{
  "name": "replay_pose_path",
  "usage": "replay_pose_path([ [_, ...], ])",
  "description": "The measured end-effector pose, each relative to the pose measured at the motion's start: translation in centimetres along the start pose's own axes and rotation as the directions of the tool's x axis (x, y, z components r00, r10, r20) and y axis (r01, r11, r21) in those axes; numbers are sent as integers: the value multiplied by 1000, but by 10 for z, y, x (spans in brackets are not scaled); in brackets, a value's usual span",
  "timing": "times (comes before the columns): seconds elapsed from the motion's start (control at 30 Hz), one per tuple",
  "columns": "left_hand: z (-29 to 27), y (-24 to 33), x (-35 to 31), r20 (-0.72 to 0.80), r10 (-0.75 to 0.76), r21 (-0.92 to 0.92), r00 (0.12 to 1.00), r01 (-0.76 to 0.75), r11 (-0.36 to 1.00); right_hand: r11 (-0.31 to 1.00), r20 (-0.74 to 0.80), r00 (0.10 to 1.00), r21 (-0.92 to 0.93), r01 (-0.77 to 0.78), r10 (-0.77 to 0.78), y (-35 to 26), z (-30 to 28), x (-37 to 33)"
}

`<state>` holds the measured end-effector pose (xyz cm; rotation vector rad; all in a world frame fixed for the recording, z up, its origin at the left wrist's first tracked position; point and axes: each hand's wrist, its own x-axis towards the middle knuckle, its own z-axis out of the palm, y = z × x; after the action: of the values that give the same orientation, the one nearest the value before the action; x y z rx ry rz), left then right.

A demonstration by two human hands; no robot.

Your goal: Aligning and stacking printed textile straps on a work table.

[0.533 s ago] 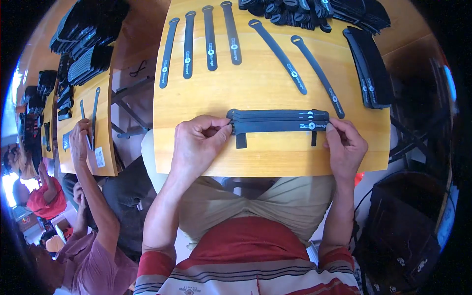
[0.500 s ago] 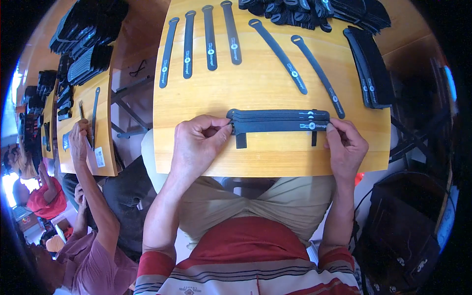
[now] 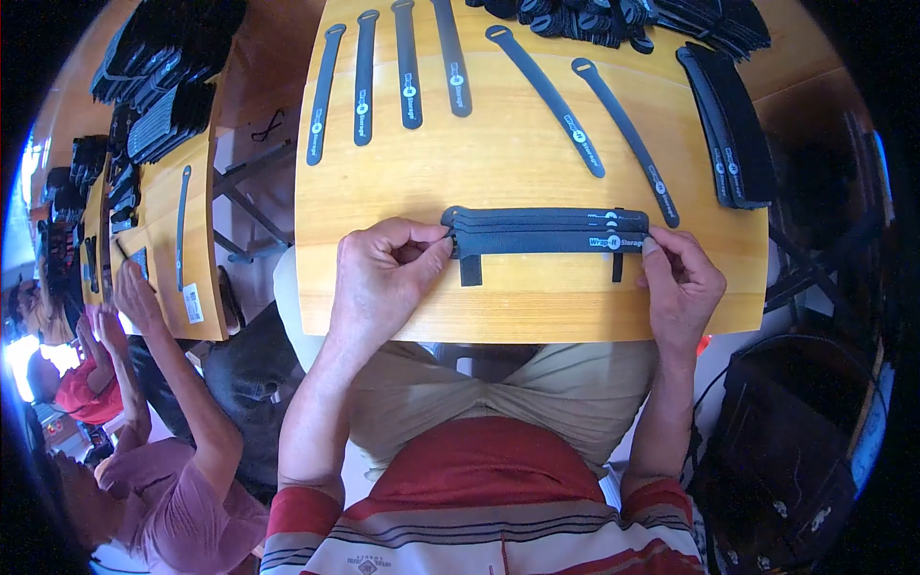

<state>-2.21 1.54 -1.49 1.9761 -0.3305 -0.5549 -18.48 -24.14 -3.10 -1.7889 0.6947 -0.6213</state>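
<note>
A layered stack of black hook-and-loop straps [image 3: 546,236] lies crosswise near the front edge of the wooden table [image 3: 537,311]. My left hand [image 3: 383,268] pinches its left end between thumb and fingers. At the other end, my right hand [image 3: 682,278] has thumb and fingers closed on the strap tips. Two short black strips, a left one [image 3: 471,271] and a right one [image 3: 617,267], stick out from beneath the stack toward me. Beyond it, several single straps [image 3: 407,67] with slotted round ends lie apart, and two more straps [image 3: 546,101] slant on the right.
A bundle of straps [image 3: 725,129] rests at the table's right edge, and a heap of straps [image 3: 585,19] covers the far side. To my left, a co-worker's hand [image 3: 139,299] is over another table [image 3: 196,249] with strap piles. A dark bag-like object [image 3: 776,441] stands at lower right.
Both hands keep their grip on the stack; the right hand sits slightly farther right. The table's view has shifted a little. The co-worker's hand has moved left and nearer.
</note>
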Motion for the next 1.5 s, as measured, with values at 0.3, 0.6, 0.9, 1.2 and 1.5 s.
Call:
replay_pose_path([
  [0.3, -1, 1, 0, 4, 6, 33, 1000, -7, 999, 1000, 9, 1000, -14, 3, -3, -1, 0, 1],
  [0.6, 0, 0, 0, -2, 25, 36, 1000, -25, 999, 1000, -1, 1000, -19, 15, -15, 0, 0, 1],
  [0.9, 1, 2, 0, -15, 21, 39, 1000, -20, 999, 1000, -4, 1000, -17, 18, -18, 5, -1, 1],
  [1.2, 5, 3, -1, -29, -9, 29, 1000, 10, 1000, 999, -24, 999, -43, 23, -24, 7, -1, 0],
  [1.5, 3, 3, -2, -47, -25, 20, 999, 26, 999, 999, -32, 998, -17, 47, -48, 6, 4, -1],
])
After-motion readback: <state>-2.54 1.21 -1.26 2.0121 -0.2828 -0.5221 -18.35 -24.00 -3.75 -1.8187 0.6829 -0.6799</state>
